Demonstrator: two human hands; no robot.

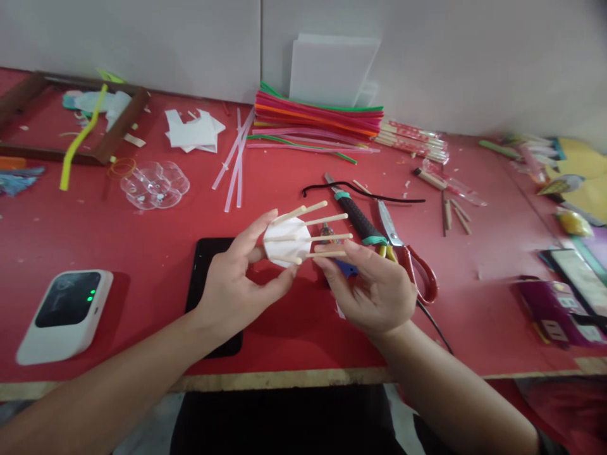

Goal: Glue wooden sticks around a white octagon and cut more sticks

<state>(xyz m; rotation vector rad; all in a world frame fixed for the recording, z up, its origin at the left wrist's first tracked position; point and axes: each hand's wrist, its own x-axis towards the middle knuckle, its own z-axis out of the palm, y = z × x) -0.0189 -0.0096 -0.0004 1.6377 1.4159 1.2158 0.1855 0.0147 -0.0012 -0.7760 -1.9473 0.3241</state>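
Note:
My left hand (237,278) pinches a small white foam disc (284,248) above the red table (118,253). Several thin wooden sticks (327,221) lie across the disc and point to the right. My right hand (374,287) pinches the lowest stick (327,254) between thumb and fingers, right beside the disc. Both hands hover over the table's front middle.
A black phone (203,272) lies under my left wrist, a white device with green lights (66,313) at the front left. Red-handled scissors (412,259), a black-handled tool (355,215) and a black cord lie behind my right hand. Coloured straws (317,117), a clear plastic piece (154,184) and a wooden frame (114,133) sit farther back.

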